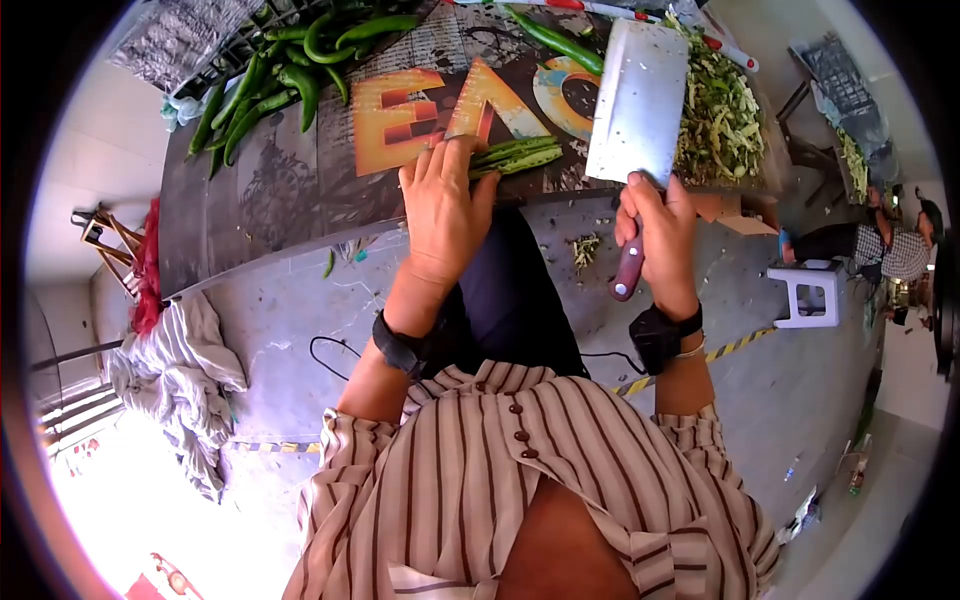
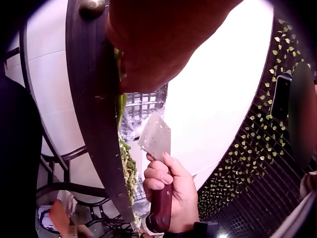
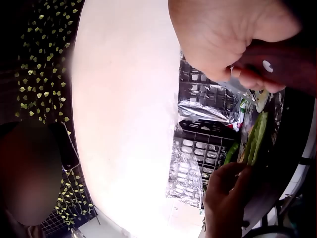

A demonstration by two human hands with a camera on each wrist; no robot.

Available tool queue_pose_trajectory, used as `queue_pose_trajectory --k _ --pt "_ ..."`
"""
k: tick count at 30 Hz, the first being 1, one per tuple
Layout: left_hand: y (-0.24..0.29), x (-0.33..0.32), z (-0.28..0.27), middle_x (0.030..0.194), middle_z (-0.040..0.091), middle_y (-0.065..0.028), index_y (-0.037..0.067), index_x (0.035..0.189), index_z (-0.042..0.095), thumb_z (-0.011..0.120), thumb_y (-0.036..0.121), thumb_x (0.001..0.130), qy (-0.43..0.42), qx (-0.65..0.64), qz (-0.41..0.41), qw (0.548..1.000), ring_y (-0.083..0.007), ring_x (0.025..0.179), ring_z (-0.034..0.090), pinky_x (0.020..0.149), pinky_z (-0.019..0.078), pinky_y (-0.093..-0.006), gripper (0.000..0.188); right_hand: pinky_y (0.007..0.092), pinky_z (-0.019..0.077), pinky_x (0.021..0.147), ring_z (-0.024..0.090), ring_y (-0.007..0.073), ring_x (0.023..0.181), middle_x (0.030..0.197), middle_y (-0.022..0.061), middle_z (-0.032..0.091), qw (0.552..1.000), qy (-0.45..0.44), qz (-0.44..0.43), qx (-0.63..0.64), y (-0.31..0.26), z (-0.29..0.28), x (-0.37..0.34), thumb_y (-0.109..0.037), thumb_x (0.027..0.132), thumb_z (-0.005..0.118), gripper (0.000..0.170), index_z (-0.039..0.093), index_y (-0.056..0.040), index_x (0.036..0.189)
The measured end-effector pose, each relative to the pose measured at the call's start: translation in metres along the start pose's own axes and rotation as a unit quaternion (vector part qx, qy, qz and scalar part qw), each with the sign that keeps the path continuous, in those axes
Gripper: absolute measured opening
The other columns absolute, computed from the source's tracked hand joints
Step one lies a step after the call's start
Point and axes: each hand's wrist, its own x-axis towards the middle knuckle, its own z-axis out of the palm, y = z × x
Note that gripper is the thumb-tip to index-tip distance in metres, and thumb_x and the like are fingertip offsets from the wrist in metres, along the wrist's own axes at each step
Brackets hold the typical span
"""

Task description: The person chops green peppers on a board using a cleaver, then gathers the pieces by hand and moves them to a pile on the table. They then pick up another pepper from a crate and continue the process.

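Note:
My left hand holds the left end of sliced green pepper lengths at the table's near edge, fingers bent over them. In the right wrist view the left hand pinches the lower end of the pepper strips. Raised to the right of the peppers is a cleaver; my right hand grips its dark red handle, blade pointing away from me. The left wrist view also has the right hand round the handle, below the blade. Chopped pepper is heaped beyond the blade.
Whole green peppers lie at the table's back left, beside a black crate. One long pepper lies at the back. A white stool and a seated person are at the right. Chopped bits are on the floor.

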Motion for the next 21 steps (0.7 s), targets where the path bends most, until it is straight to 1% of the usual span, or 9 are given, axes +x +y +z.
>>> queue_pose_trajectory --k 1,3,5,9,11,13,15,20,21 --pt "0.000 -0.001 0.001 0.101 0.065 -0.0061 0.009 0.107 0.060 0.072 0.008 0.079 -0.003 -0.001 0.001 1.000 -0.0292 0.097 0.060 0.087 0.0409 -0.0395 0.030 0.0249 0.0405 0.045 0.049 0.0083 0.050 0.066 0.0011 0.051 1.000 -0.002 0.000 0.004 0.002 0.004 -0.001 -0.014 0.097 0.058 0.016 0.053 -0.0010 0.090" --pt "0.000 -0.004 0.003 0.103 0.065 -0.0073 0.007 0.101 0.062 0.072 0.006 0.078 0.018 -0.044 0.022 0.999 -0.0304 0.097 0.059 0.086 0.0424 -0.0391 0.025 0.0247 0.0402 0.044 0.049 0.0077 0.049 0.066 0.0009 0.051 1.000 -0.016 -0.021 0.000 0.009 0.012 -0.002 -0.012 0.096 0.059 0.013 0.054 -0.0004 0.092" --pt "0.000 -0.005 0.004 0.104 0.065 -0.0077 0.007 0.099 0.063 0.072 0.005 0.077 0.023 -0.056 0.023 0.998 -0.0309 0.097 0.059 0.086 0.0430 -0.0388 0.023 0.0243 0.0397 0.044 0.048 0.0071 0.048 0.066 0.0004 0.052 1.000 -0.015 -0.018 0.009 0.013 0.021 -0.002 -0.011 0.096 0.059 0.013 0.054 -0.0004 0.092" --pt "-0.002 -0.005 0.005 0.105 0.065 -0.0080 0.005 0.095 0.064 0.073 0.003 0.076 0.034 -0.088 0.024 0.995 -0.0302 0.097 0.060 0.086 0.0443 -0.0383 0.021 0.0222 0.0385 0.044 0.048 0.0058 0.049 0.066 -0.0006 0.052 0.998 -0.041 -0.049 -0.024 0.017 0.038 0.000 -0.011 0.097 0.059 0.012 0.053 -0.0007 0.093" --pt "-0.004 -0.005 0.006 0.105 0.066 -0.0079 0.005 0.095 0.064 0.073 0.004 0.076 0.029 -0.090 0.024 0.995 -0.0296 0.096 0.061 0.086 0.0441 -0.0381 0.021 0.0220 0.0382 0.043 0.047 0.0050 0.049 0.066 -0.0012 0.051 0.994 -0.064 -0.075 -0.037 0.022 0.045 0.002 -0.011 0.098 0.058 0.012 0.054 -0.0008 0.094" --pt "-0.005 -0.005 0.007 0.105 0.067 -0.0077 0.005 0.094 0.064 0.074 0.004 0.076 0.025 -0.092 0.025 0.995 -0.0289 0.096 0.061 0.086 0.0438 -0.0379 0.020 0.0222 0.0392 0.044 0.047 0.0048 0.050 0.065 -0.0011 0.051 0.993 -0.065 -0.081 -0.056 0.020 0.055 0.002 -0.012 0.099 0.058 0.013 0.054 -0.0004 0.095" --pt "-0.004 -0.005 0.007 0.101 0.065 -0.0044 0.007 0.093 0.063 0.073 0.007 0.077 0.034 -0.083 0.039 0.995 -0.0268 0.091 0.059 0.085 0.0406 -0.0373 0.019 0.0225 0.0401 0.045 0.048 0.0048 0.051 0.066 -0.0004 0.052 0.988 -0.079 -0.102 -0.082 0.024 0.059 0.005 -0.012 0.098 0.059 0.013 0.054 0.0003 0.096" --pt "-0.003 -0.002 0.008 0.100 0.066 -0.0032 0.008 0.091 0.064 0.074 0.011 0.077 0.036 -0.049 0.033 0.998 -0.0247 0.091 0.059 0.089 0.0381 -0.0382 0.018 0.0254 0.0417 0.047 0.048 0.0063 0.053 0.067 0.0020 0.056 0.988 -0.077 -0.087 -0.103 0.028 0.064 0.009 -0.012 0.097 0.060 0.016 0.054 0.0020 0.093" --pt "-0.004 -0.002 0.009 0.099 0.066 -0.0027 0.009 0.091 0.064 0.075 0.012 0.078 0.037 -0.039 0.033 0.998 -0.0239 0.091 0.059 0.090 0.0373 -0.0385 0.017 0.0265 0.0424 0.048 0.048 0.0070 0.054 0.067 0.0036 0.057 0.984 -0.076 -0.097 -0.130 0.032 0.062 0.010 -0.012 0.097 0.061 0.017 0.054 0.0025 0.092"
